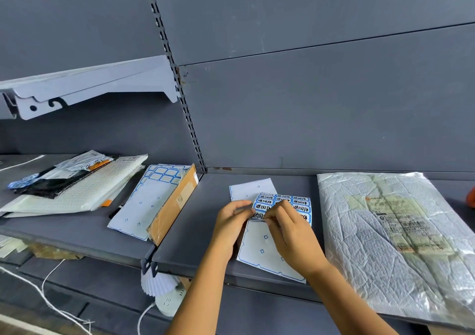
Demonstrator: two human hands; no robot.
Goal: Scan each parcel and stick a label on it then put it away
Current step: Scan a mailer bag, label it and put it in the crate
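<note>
While your left hand (232, 221) pinches the left edge of the label sheet (264, 252), your right hand (290, 234) has its fingers curled tight on the lowest row of blue handwritten labels on that sheet. The sheet lies flat on the grey shelf (200, 232), reaching down to the shelf's front edge, with a second white sheet (250, 188) tucked under it toward the back edge. The parcel (385, 244), in crinkled white plastic, lies just to the right, running from the back edge out over the front edge. On the left shelf board sit stacked mailers (77, 188), another sheet of labels (144, 203) and a cardboard packet (174, 206).
</note>
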